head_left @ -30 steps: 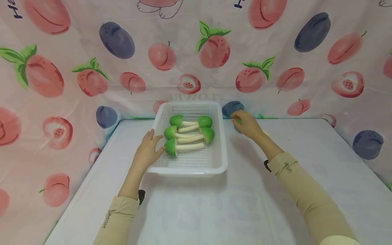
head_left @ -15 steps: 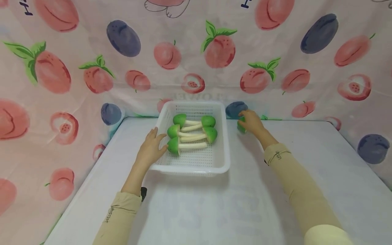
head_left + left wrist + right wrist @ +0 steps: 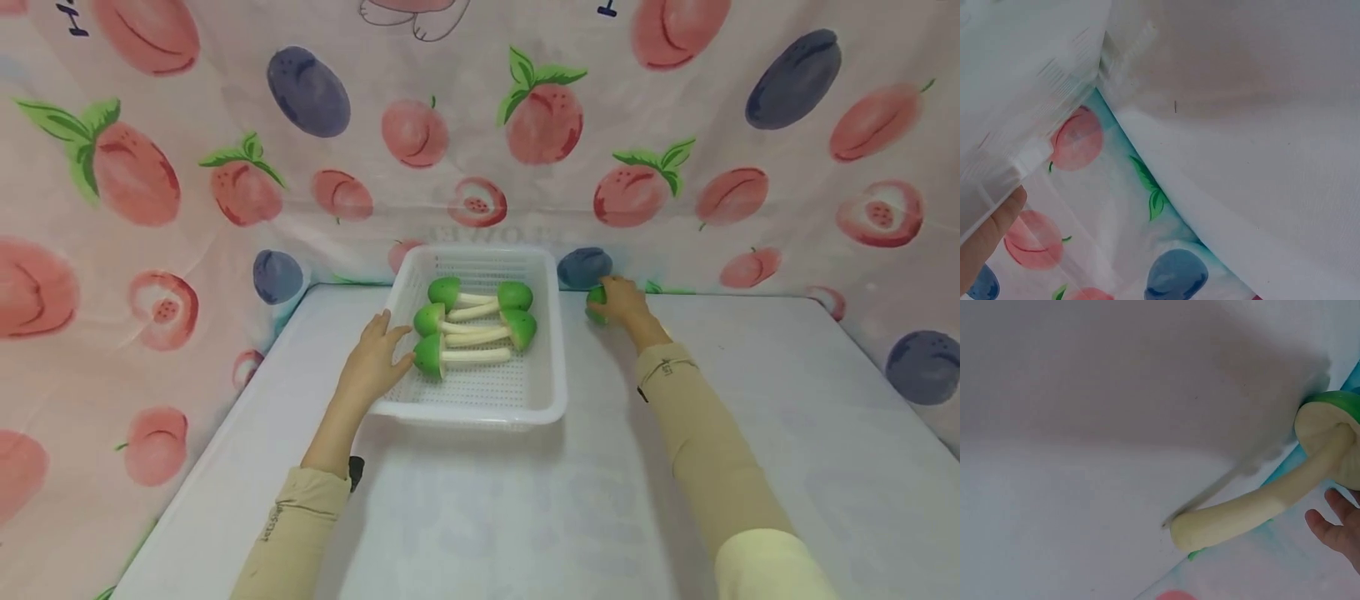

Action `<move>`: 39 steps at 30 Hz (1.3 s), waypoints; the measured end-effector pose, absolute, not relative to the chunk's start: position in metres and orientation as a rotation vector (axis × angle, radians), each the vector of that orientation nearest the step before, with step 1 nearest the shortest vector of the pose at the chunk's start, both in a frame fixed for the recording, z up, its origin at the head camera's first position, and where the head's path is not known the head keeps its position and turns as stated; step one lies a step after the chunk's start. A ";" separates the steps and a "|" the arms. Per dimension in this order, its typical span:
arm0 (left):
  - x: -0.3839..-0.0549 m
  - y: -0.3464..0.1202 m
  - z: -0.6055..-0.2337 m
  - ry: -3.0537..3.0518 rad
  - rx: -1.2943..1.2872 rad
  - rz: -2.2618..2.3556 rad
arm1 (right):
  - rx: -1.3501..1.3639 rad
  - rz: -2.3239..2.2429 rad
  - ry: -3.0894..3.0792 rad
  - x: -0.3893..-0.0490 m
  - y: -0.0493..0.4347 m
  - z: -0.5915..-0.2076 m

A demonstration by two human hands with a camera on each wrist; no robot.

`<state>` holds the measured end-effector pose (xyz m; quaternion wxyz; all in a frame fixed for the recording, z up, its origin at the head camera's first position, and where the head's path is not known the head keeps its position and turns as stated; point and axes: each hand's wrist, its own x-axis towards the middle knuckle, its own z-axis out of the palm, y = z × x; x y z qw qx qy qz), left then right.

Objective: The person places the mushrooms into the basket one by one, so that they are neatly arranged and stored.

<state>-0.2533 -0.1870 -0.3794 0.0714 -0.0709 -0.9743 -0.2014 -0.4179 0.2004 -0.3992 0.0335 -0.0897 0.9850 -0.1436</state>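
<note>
My left hand (image 3: 369, 360) rests at the left rim of a white plastic basket (image 3: 465, 417), its fingers spread and fairly straight. In the left wrist view, a finger (image 3: 1007, 215) touches the basket's side (image 3: 997, 150). Inside lie several toy mushrooms (image 3: 476, 356) with green caps and pale stems. Right of the basket, my right hand (image 3: 626, 305) holds another toy mushroom (image 3: 596, 306) by its green cap. Its cream stem (image 3: 1254, 509) shows in the right wrist view, slanting down to the left, with fingers (image 3: 1329, 534) at the cap's underside.
The white table (image 3: 495, 517) carries the basket near its back edge. Right behind that edge hangs a pink cloth (image 3: 465, 125) printed with peaches and blue plums; it also runs along the left side.
My right hand and forearm have turned, so more of the green cap shows at the fingertips. The left hand stays at the basket rim, and the head view has shifted slightly.
</note>
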 end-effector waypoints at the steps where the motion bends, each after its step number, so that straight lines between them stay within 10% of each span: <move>1: -0.254 -0.187 -0.380 -2.930 -0.217 -0.605 | -0.261 -0.432 3.028 -0.419 0.201 -0.400; 39: -0.250 -0.184 -0.376 -2.932 -0.192 -0.624 | -0.350 -0.798 3.206 -0.397 0.208 -0.383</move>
